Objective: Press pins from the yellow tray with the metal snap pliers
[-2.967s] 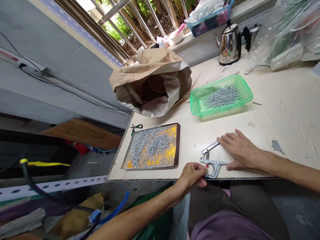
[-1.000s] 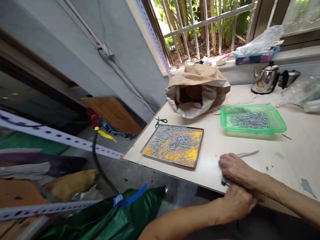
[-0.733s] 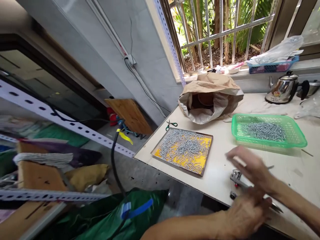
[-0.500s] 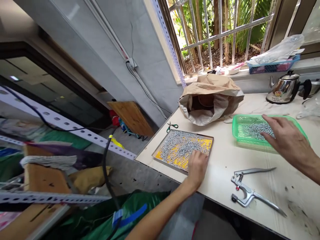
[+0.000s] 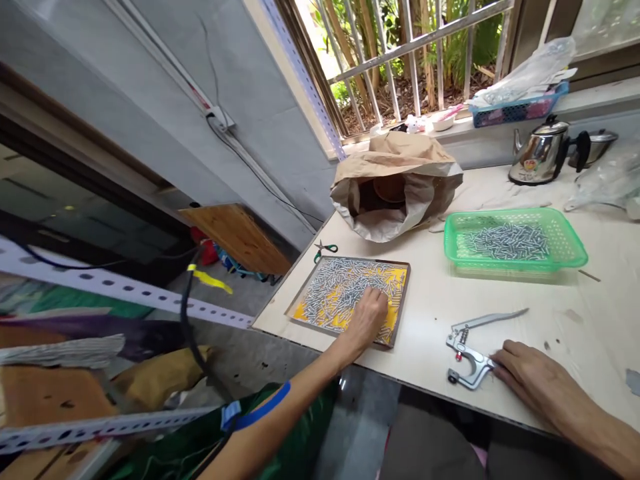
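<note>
My left hand reaches into a shallow tray with a yellow bottom, spread with many small silvery metal pins. Its fingers are bent down and closed among the pins; whether they pinch one is hidden. On the table to the right lie metal snap-fastener pliers, their jaw towards the left and one long handle stretching out behind. My right hand is closed over the lower handle, which its fingers cover. Further back, a green plastic basket holds more pins.
Green-handled scissors lie beyond the tray at the table's left edge. Behind stand an open brown paper bag and a steel kettle. A clear plastic bag sits at the right. A black cable hangs at the left.
My right hand has come down from the green basket to the pliers and closed on their lower handle. My left hand stays at the tray. The whole view has shifted.
</note>
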Available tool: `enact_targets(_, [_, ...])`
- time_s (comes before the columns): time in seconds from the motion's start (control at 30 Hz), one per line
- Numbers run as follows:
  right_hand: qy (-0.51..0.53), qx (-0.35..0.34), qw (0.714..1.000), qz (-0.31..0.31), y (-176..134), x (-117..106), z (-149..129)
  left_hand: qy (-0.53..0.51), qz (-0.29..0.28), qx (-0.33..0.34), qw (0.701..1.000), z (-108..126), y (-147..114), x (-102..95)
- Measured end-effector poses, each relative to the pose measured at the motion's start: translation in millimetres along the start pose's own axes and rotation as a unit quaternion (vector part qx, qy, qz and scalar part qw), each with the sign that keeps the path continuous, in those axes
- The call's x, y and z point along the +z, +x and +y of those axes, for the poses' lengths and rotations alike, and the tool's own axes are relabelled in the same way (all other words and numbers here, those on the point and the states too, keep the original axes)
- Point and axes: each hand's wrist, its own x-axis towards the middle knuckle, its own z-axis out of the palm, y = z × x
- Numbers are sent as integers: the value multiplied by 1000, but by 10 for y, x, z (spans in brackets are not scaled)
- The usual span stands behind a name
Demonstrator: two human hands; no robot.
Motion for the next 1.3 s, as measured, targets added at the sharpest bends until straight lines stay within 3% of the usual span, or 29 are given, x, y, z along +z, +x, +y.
enact_targets(0.1, [-9,0,1000,-2,-14,-30,-60,-210,-43,-96,972,277,-139,-65])
enact_targets(0.2, [-27,-42,998,33,-42,-89,-128,-412,-153,-202,875,637,-295,-24])
enact_targets(0.3, [-75,-81,991,75,-85,-84,-185,-504,-199,-273,795,899,-386,90])
enact_targets(0.37, [-114,-91,983,115,-104,-24,-212,-520,-208,-300,772,982,-406,161])
enact_targets(0.5, [-166,-92,960,208,-100,86,-248,-501,-227,-312,775,1025,-396,213])
enact_targets(0.77, [-167,-132,952,219,-32,-58,-226,-391,-297,-257,833,995,-284,269])
enact_targets(0.93, [-120,-138,973,143,-63,29,-130,-354,-398,-277,800,984,-218,280])
enact_targets(1.1, [-21,-84,996,-22,-90,-4,-25,-336,-417,-301,789,1024,-203,243])
enact_targets(1.3, [-53,-21,998,-30,69,-129,198,-331,-435,-299,782,1032,-190,260])
